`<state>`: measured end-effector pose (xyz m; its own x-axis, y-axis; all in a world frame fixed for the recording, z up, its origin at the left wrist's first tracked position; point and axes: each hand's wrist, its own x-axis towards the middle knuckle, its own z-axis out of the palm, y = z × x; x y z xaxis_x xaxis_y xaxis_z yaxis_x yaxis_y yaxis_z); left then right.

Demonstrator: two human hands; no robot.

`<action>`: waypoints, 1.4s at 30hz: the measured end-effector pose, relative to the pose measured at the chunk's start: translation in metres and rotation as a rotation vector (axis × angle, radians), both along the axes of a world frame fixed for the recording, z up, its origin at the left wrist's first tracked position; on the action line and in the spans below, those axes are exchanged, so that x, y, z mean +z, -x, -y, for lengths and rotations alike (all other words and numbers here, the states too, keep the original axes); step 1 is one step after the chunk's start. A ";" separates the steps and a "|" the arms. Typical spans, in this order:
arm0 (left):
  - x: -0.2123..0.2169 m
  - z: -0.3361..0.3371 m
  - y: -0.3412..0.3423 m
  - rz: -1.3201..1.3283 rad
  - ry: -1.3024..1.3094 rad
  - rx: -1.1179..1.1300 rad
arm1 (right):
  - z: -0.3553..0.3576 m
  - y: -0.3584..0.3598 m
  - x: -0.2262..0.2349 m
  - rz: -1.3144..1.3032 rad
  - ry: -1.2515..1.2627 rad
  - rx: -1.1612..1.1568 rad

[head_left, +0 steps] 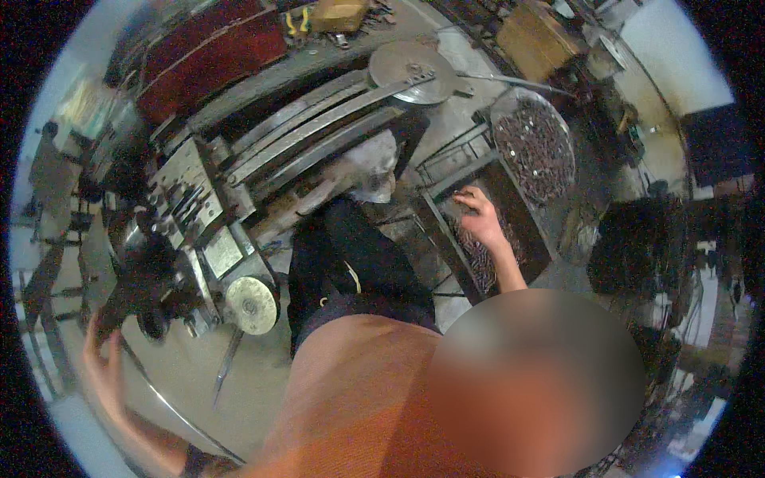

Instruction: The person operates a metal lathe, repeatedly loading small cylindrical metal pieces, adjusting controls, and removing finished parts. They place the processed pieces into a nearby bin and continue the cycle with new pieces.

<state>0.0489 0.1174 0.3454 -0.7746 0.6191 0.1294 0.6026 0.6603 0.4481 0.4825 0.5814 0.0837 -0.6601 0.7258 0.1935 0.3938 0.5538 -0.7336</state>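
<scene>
My right hand (483,223) is above a dark rectangular metal tray (535,209) that holds small dark metal pieces (480,267). Its fingers are bent toward the thumb, and whatever may be between them is too small to make out. Far to the left, my left hand (105,368) is raised beside the dark lower part of a metal machine (188,187). Thumb and fingers stand apart there, slightly blurred, and I see nothing held. A pale round disc (252,305) sits on the machine's near end, between my body and that hand.
Long metal rails (311,131) run from the machine to a large grey disc (411,72). A round container (567,131) full of small brownish pieces stands beyond the tray. Dark red panels (211,60) stand at the back left. A thin rod (229,368) angles down below the pale disc.
</scene>
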 end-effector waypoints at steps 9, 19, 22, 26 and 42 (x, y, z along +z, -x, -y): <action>-0.068 -0.170 -0.097 0.502 -0.281 -0.675 | 0.109 0.152 0.119 -0.514 0.214 0.701; -0.089 -0.157 -0.116 0.971 -0.544 -0.426 | 0.145 0.197 0.140 -0.526 0.153 0.928; -0.089 -0.149 -0.116 0.952 -0.564 -0.419 | 0.150 0.202 0.142 -0.508 0.132 0.946; -0.088 -0.146 -0.115 1.005 -0.628 -0.409 | 0.155 0.208 0.151 -0.487 0.108 0.977; -0.119 -0.136 -0.117 1.538 -1.028 -0.352 | 0.174 0.229 0.159 -0.475 -0.018 1.023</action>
